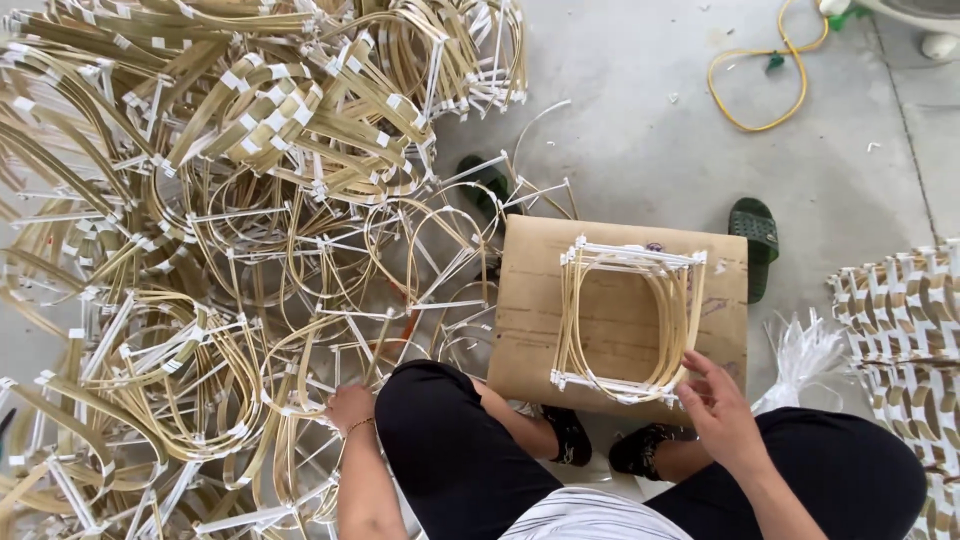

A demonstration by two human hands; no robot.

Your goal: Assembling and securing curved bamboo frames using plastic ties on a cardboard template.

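Note:
A stack of bent bamboo-strip frames with white end bars (628, 318) lies on a brown cardboard sheet (530, 310) between my knees. My right hand (716, 405) touches the stack's near right corner, its fingers spread on the strips. My left hand (350, 405) reaches down into a big loose heap of the same frames (230, 220) on my left; whether it grips one I cannot tell. My legs in black trousers frame the cardboard.
A grey concrete floor (640, 130) lies all around. Green sandals (756, 240) rest beyond the cardboard, one half under the heap. A yellow cord (760, 75) loops at the top. Stacked woven pieces (905, 330) and white strips (800, 355) sit on the right.

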